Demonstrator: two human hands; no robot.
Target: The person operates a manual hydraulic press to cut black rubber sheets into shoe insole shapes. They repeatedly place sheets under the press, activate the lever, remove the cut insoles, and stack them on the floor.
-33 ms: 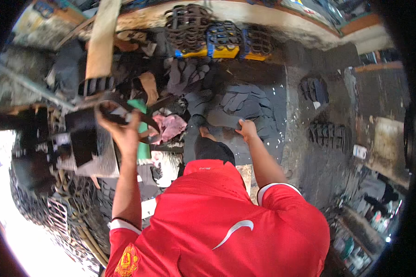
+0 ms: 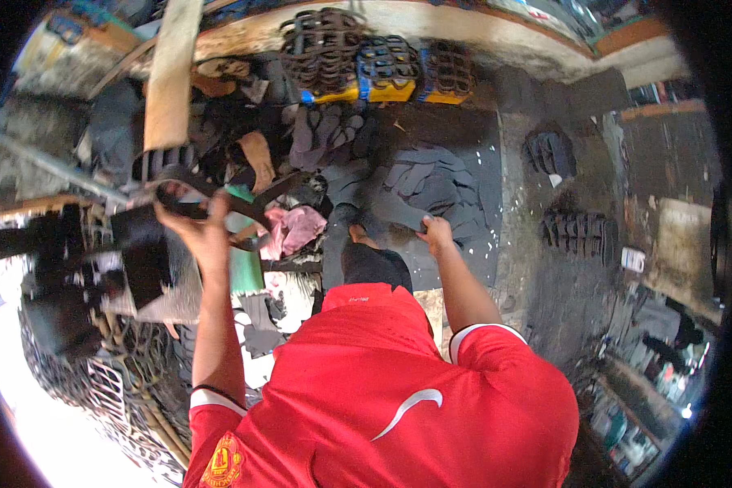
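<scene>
- Grey flat shoe sole (image 2: 400,215): its near end is pinched between the thumb and fingers of the right hand (image 2: 437,234), at the edge of the sole pile.
- Dark looped strap (image 2: 248,207): gripped by the left hand (image 2: 199,232), thumb and fingers apart around it; its exact shape is blurred.
- Pile of grey soles (image 2: 435,175): loosely overlapping on a dark sheet (image 2: 464,264), just beyond the right hand.
- Pink cloth (image 2: 297,230): crumpled, between the two hands, nearer the left.
- Green piece (image 2: 246,272): just right of the left wrist; its material cannot be told.
- Tan sole-shaped piece (image 2: 257,159): beyond the left hand, near a pale wooden plank (image 2: 171,89).
- Yellow-and-blue boxes (image 2: 389,91): at the far wall, dark strap uppers (image 2: 321,49) stacked on them.
</scene>
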